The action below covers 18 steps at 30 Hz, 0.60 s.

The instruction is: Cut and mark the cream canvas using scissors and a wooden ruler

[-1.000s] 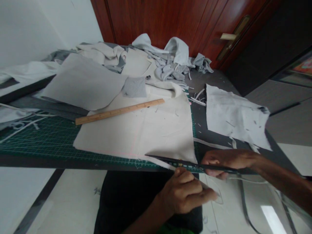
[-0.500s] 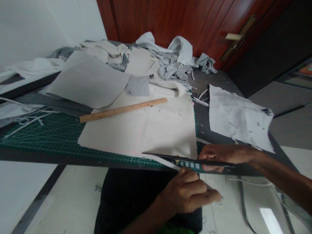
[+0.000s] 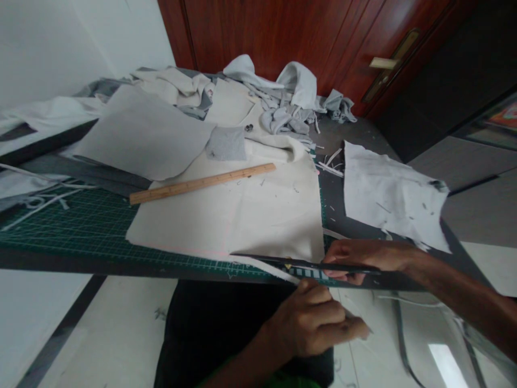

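Scissors (image 3: 283, 263) advanced left along cream fabric (image 3: 250, 215) edge. Right hand (image 3: 363, 258) grips them; left hand (image 3: 319, 320) pinches cut strip (image 3: 278, 274).

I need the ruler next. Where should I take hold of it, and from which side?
Pinch the wooden ruler across its narrow width near the middle, coming down from above. It lies flat on the cream fabric with both long edges bare, and a mid-length hold should keep it level.
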### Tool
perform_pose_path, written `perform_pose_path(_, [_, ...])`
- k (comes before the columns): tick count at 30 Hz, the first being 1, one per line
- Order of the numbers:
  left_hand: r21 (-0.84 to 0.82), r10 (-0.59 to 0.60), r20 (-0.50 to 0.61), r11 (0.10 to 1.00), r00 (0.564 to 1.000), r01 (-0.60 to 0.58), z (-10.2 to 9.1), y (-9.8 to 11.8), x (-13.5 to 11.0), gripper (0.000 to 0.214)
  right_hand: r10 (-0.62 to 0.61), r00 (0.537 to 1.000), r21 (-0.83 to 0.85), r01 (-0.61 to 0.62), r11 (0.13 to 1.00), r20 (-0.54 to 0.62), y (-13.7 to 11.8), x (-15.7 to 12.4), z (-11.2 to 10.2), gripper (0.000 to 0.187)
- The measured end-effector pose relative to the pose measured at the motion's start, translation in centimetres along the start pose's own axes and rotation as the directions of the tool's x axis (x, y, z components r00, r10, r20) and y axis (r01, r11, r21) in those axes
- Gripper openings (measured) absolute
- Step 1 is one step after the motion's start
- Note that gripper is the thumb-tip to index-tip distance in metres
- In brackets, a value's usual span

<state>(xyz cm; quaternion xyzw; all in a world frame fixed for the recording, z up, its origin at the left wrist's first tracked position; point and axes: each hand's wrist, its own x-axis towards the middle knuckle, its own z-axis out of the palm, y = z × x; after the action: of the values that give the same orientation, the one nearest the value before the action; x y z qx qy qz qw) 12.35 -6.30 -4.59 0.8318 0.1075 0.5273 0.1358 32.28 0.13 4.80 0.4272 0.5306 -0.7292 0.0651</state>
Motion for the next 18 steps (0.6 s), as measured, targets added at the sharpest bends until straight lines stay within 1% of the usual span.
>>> perform_pose_path(3, [0.008,0.009,-0.012,1.0,1.0,-0.009,0.0,0.0,0.1,0.011,0.021,1.0,-0.037,-0.022,0.999,-0.02,0.1,-0.1,-0.1,0.058])
perform_pose_path(6, [0.014,0.0,0.0,1.0,1.0,0.0,-0.1,0.1,0.2,0.01,0.034,0.997,-0.125,-0.042,0.991,-0.064,0.6,-0.1,-0.6,0.06])
perform_pose_path(8, [0.017,-0.01,0.015,1.0,1.0,0.01,-0.1,0.2,0.1,0.009,0.037,0.997,-0.155,-0.048,0.987,-0.073,0.9,-0.1,-0.9,0.06])
perform_pose_path(11, [0.018,-0.008,0.013,1.0,1.0,0.007,-0.1,0.2,0.0,0.008,0.029,0.997,-0.162,-0.04,0.986,-0.066,1.1,0.0,-1.1,0.06])
perform_pose_path(15, [0.005,-0.009,0.038,1.0,0.999,0.009,0.0,0.0,-0.1,0.008,0.026,0.998,-0.181,-0.036,0.983,-0.061,1.2,0.0,-1.2,0.059])
perform_pose_path(18, [0.009,-0.009,0.044,1.0,0.999,0.009,0.1,0.0,-0.2,0.008,0.029,0.998,-0.173,-0.036,0.984,-0.048,1.1,0.0,-1.2,0.052])
